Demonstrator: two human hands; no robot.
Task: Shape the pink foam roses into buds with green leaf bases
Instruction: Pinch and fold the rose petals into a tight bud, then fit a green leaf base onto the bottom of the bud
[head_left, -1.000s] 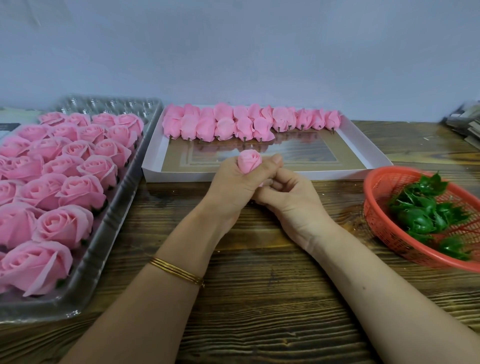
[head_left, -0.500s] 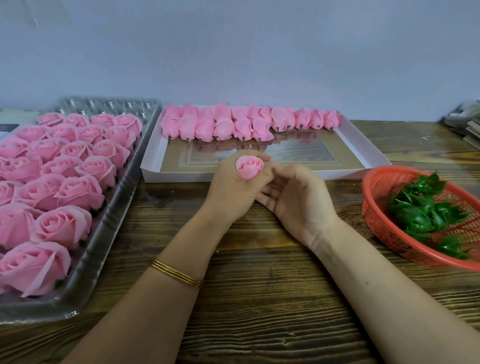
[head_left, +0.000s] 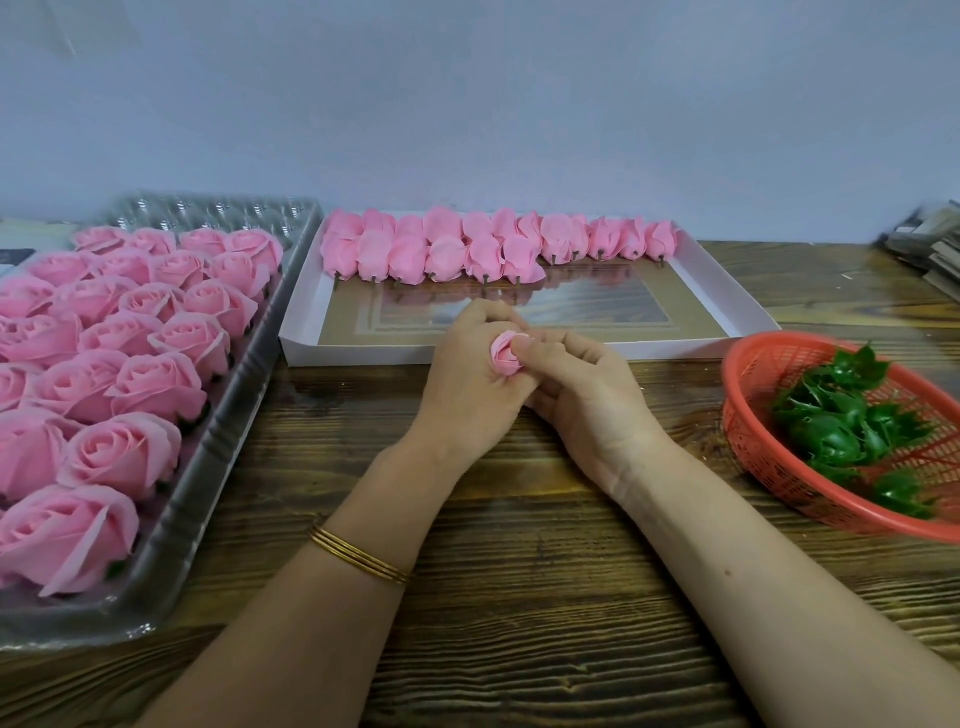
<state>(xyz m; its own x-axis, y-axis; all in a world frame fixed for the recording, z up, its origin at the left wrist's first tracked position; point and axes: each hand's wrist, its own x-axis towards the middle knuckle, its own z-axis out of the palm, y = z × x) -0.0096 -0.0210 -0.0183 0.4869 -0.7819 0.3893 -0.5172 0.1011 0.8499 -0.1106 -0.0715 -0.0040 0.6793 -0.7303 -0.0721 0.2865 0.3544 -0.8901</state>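
Wooden table (head_left: 519, 597), grey wall behind. Item: rose (head_left: 503, 358), held above the table, just before the box (head_left: 727, 306). It is enclosed by the curled left hand (head_left: 467, 384) and pinched at the petals by the right hand (head_left: 582, 395). Petals are best pressed inward evenly and lightly, lest the foam be creased. Leaves (head_left: 841, 426) are kept in the basket (head_left: 753, 457). Change from half a second ago: the right thumb is now laid on the rose, formerly off its face.

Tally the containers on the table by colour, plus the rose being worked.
Clear tray: 1
White box: 1
Red basket: 1
Pink rose being shaped: 1
Total: 4
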